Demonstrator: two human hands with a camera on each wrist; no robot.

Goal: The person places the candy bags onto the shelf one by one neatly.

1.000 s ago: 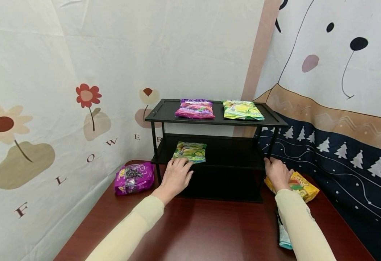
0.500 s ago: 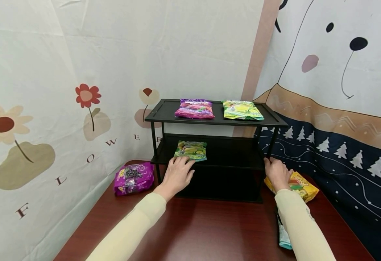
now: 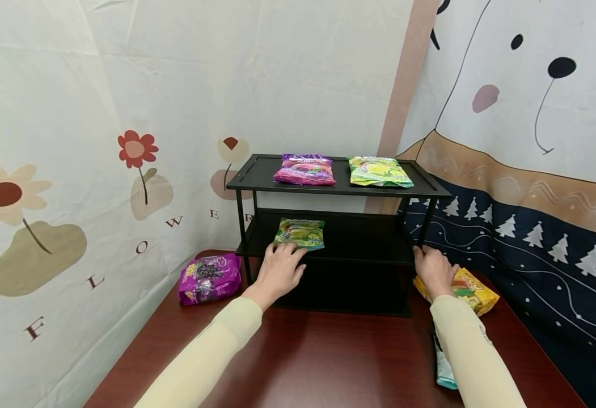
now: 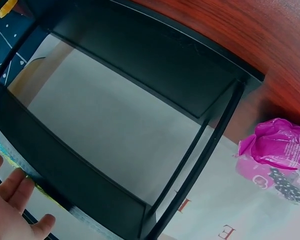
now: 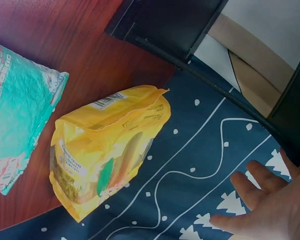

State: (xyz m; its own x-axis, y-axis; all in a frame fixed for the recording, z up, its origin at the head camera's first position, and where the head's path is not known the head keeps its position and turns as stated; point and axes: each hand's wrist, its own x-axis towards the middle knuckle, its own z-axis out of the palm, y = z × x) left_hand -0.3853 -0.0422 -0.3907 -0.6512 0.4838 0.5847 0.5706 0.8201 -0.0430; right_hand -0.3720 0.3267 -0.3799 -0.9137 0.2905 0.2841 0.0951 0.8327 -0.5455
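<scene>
A black three-tier rack [image 3: 369,235] stands on a reddish-brown table. On the left part of its middle shelf lies a green packet [image 3: 300,231]. My left hand [image 3: 279,271] touches the packet's front edge with extended fingers, palm down; the left wrist view has these fingers [image 4: 21,189] at the shelf's edge. At the rack's right front post, my right hand [image 3: 433,271] rests by the middle shelf's corner. Its fingers [image 5: 252,187] look loosely spread in the right wrist view, fingertips right at the rack.
The top shelf bears a purple packet [image 3: 305,171] and a yellow-green packet [image 3: 379,172]. On the table, a purple grape-print bag [image 3: 210,279] lies left of the rack. A yellow bag [image 3: 473,292] and a teal packet [image 5: 20,110] lie to the right. Printed cloths hang behind.
The green packet has slid slightly back and to the right on the middle shelf, with my left hand moving along behind it. My right hand has stayed at the post.
</scene>
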